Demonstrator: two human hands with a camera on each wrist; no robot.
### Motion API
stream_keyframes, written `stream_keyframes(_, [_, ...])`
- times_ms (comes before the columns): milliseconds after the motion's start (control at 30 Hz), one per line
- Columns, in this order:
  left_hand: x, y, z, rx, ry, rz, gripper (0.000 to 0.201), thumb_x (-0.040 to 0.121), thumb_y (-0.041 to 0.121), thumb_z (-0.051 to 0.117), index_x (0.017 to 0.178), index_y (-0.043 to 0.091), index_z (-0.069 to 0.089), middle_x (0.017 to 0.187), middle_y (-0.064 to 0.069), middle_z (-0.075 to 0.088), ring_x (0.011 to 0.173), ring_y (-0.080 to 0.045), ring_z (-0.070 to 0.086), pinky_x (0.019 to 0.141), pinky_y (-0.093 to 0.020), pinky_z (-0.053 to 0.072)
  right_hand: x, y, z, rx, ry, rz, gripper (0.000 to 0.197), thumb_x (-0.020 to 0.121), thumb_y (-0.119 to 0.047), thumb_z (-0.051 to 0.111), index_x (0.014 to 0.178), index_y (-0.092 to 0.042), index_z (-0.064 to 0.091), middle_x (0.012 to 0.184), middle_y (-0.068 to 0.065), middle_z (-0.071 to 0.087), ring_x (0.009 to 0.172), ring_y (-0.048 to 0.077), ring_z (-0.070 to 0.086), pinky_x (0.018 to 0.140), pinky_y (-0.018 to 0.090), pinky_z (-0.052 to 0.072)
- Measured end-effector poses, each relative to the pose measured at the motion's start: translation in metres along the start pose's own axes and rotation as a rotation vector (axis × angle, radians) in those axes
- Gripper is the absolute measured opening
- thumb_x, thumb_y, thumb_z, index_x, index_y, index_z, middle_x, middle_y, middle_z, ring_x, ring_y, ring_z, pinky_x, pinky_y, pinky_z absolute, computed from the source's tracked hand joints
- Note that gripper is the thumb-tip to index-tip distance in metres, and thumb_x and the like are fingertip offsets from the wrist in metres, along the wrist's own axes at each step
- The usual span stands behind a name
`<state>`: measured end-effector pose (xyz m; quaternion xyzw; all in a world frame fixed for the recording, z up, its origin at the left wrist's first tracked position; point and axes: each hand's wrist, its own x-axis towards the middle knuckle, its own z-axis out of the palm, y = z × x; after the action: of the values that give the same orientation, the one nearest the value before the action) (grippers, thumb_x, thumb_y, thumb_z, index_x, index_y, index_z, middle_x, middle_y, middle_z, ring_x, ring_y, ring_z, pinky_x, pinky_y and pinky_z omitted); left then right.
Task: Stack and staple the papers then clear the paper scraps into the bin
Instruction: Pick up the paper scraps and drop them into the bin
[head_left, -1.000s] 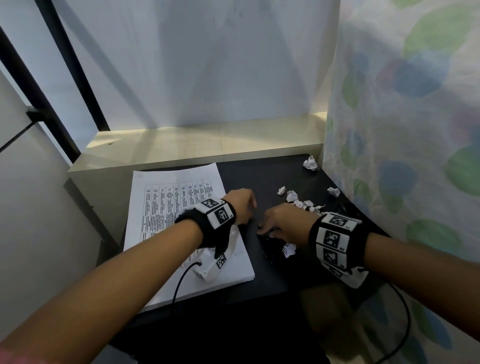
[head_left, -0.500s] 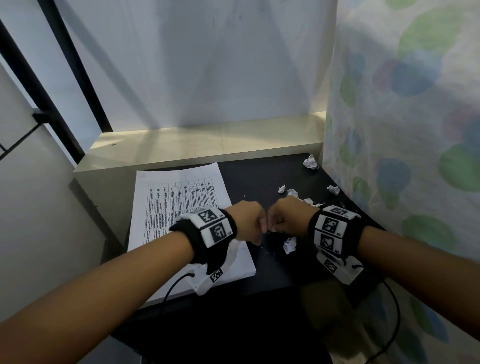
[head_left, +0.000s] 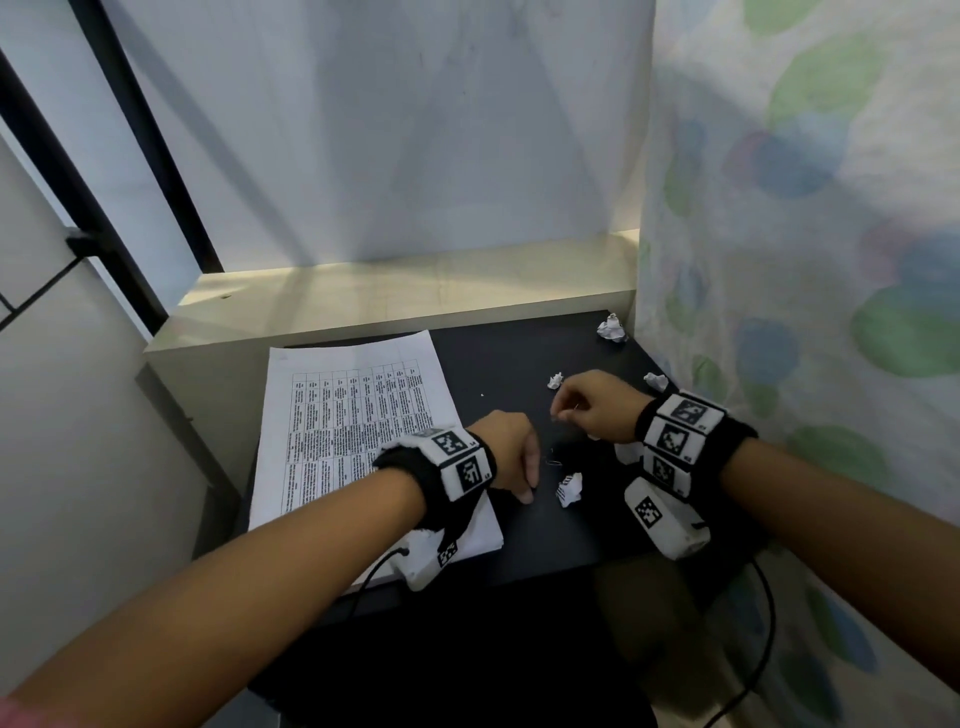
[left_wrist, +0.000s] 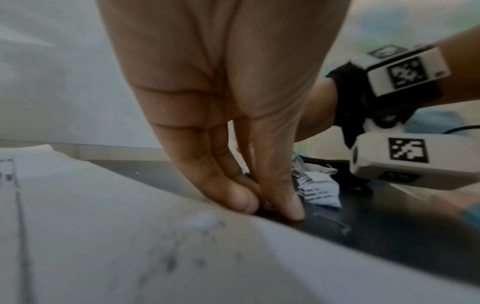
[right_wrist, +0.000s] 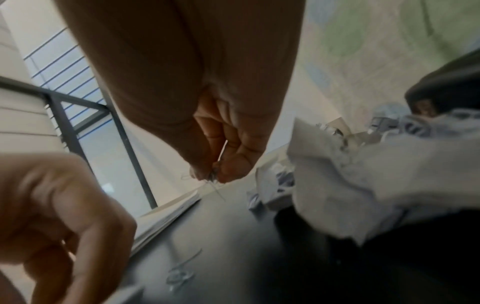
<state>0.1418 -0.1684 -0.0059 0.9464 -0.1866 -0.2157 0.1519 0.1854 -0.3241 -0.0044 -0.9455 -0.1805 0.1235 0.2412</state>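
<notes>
thin item in right hand (right_wrist: 221, 164) blurred, unidentifiable

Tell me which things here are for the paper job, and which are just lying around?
For the job:
- stack of printed papers
- crumpled paper scraps on the black table
- left hand and right hand, which pinches something thin

Just there:
- wooden ledge
- spotted curtain
- bent bits of wire

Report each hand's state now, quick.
Left hand: fingers straight and together, tips pressing on the black table beside the paper stack; holds nothing.
Right hand: pinching a thin metal wire, perhaps a staple.
</notes>
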Motion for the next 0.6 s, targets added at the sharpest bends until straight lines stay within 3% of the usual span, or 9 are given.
stream_keyframes(100, [0.012,0.003,-0.005,-0.034,-0.006,-0.040,0.018,0.073,0.011,0.078,0.091,0.008,0.075,0.061,0.002,0.059,0.051,-0.006,0.052,0.059,-0.017,0.047,0.000,0.007,-0.006,0.071,0.038,0.024,0.016,0.088,-0.005,0.059,0.078,-0.017,0.061,0.080,-0.001,0.062,0.062,0.000,0.054,0.055,0.004,0.043])
stream_keyframes(200, [0.022,0.006,-0.010,-0.027,0.067,-0.068,0.019,0.074,0.014,0.078,0.091,0.007,0.073,0.054,0.006,0.054,0.053,-0.009,0.053,0.068,-0.023,0.050,-0.001,0.010,-0.002,0.143,0.024,0.054,0.030,0.087,-0.003,0.059,0.066,-0.024,0.057,0.067,-0.006,0.059,0.060,0.004,0.055,0.054,0.007,0.045])
stream_keyframes(300, [0.026,0.003,-0.013,-0.040,0.143,-0.095,0.013,0.078,0.009,0.073,0.091,0.007,0.074,0.071,-0.001,0.066,0.071,-0.020,0.065,0.079,-0.027,0.053,-0.003,0.015,-0.001,0.190,0.027,0.069,0.032,0.087,-0.001,0.058,0.065,-0.024,0.057,0.064,-0.006,0.058,0.057,0.005,0.054,0.047,0.005,0.043])
stream_keyframes(367, [0.025,0.000,-0.012,-0.044,0.146,-0.131,0.016,0.082,0.005,0.065,0.095,0.009,0.074,0.095,-0.008,0.073,0.091,-0.027,0.070,0.086,-0.030,0.054,-0.003,0.017,-0.001,0.209,0.054,0.082,0.020,0.087,-0.001,0.058,0.073,-0.014,0.065,0.070,-0.001,0.062,0.062,0.011,0.058,0.053,0.008,0.046])
stream_keyframes(433, [0.024,0.000,-0.008,-0.029,0.108,-0.113,0.024,0.083,0.004,0.064,0.104,0.010,0.072,0.111,-0.009,0.071,0.104,-0.026,0.067,0.092,-0.030,0.053,-0.003,0.017,-0.004,0.206,0.108,0.088,0.012,0.087,-0.002,0.059,0.090,0.000,0.070,0.082,0.005,0.065,0.073,0.016,0.060,0.064,0.018,0.049])
stream_keyframes(533, [0.022,0.009,-0.001,-0.030,0.060,-0.029,0.035,0.079,0.003,0.068,0.113,0.011,0.065,0.116,-0.007,0.069,0.109,-0.023,0.064,0.092,-0.028,0.049,-0.003,0.016,-0.007,0.243,0.133,0.097,0.016,0.088,-0.002,0.058,0.098,0.006,0.068,0.082,0.008,0.065,0.069,0.018,0.059,0.067,0.026,0.051])
stream_keyframes(600, [0.021,0.014,-0.001,-0.079,0.045,-0.008,0.040,0.078,0.006,0.071,0.116,0.010,0.062,0.116,-0.008,0.069,0.109,-0.023,0.064,0.091,-0.027,0.048,-0.006,0.014,-0.009,0.241,0.149,0.095,0.016,0.088,-0.002,0.058,0.098,0.006,0.068,0.087,0.013,0.069,0.076,0.025,0.064,0.070,0.030,0.053])
